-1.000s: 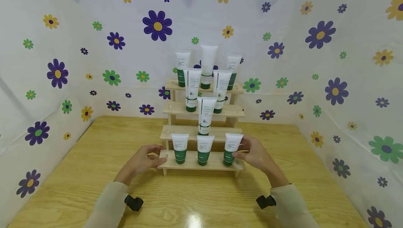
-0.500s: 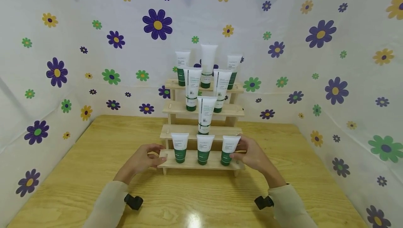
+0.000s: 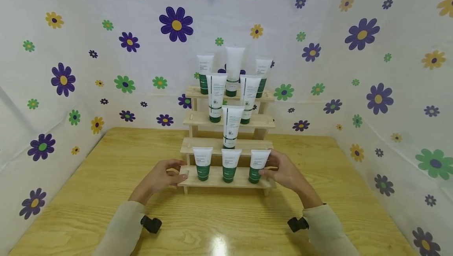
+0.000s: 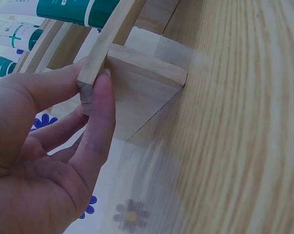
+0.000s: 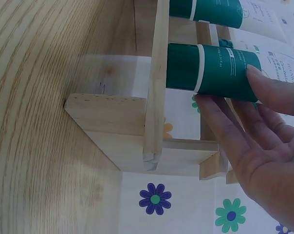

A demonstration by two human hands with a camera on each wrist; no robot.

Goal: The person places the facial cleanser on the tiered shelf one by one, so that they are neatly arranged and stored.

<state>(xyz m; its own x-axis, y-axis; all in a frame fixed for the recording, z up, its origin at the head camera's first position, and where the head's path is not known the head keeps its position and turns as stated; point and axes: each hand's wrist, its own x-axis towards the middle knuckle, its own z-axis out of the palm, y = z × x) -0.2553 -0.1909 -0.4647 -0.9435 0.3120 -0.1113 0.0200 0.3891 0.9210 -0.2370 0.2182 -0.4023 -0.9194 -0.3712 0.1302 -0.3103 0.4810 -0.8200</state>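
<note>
A stepped wooden display stand (image 3: pixel 212 183) holds white and green squeeze tubes on its tiers. My left hand (image 3: pixel 160 179) pinches the left end of its lowest shelf, thumb and fingers on either side of the board (image 4: pixel 96 61). At the right of that shelf my right hand (image 3: pixel 284 171) holds a small squeeze tube (image 3: pixel 257 163), thumb on its front and fingers behind. In the right wrist view this tube (image 5: pixel 225 68) stands with its green cap at the shelf board. Two more small tubes, a left one (image 3: pixel 203 161) and a middle one (image 3: pixel 229 163), stand on the same shelf.
Taller tubes stand higher up, one on the second tier (image 3: pixel 231 126) and two on the third. The top tier bears a tall white tube (image 3: pixel 233 69) between two small ones. Flower-print cloth (image 3: pixel 141 51) walls the wooden table (image 3: pixel 184 224) at back and sides.
My right hand has shifted the right-hand small tube a little to the left along the lowest shelf. The left hand keeps its grip on the shelf end. The head view has tilted slightly.
</note>
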